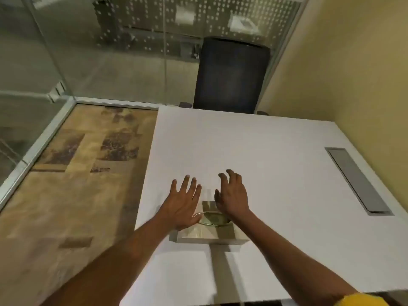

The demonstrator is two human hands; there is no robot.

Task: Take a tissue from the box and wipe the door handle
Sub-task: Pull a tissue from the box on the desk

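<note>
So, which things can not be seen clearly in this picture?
- Tissue box, head view: far half hidden by left hand and right hand.
- Tissue: none made out; opening partly covered, blurred.
- Door handle: not identifiable.
- Chair: lower part behind table.

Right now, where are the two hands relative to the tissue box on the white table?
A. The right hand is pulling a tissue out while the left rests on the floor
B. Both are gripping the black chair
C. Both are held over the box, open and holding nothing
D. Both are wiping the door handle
C: the left hand and right hand are spread open over the tissue box on the table, with no tissue in either.
</note>
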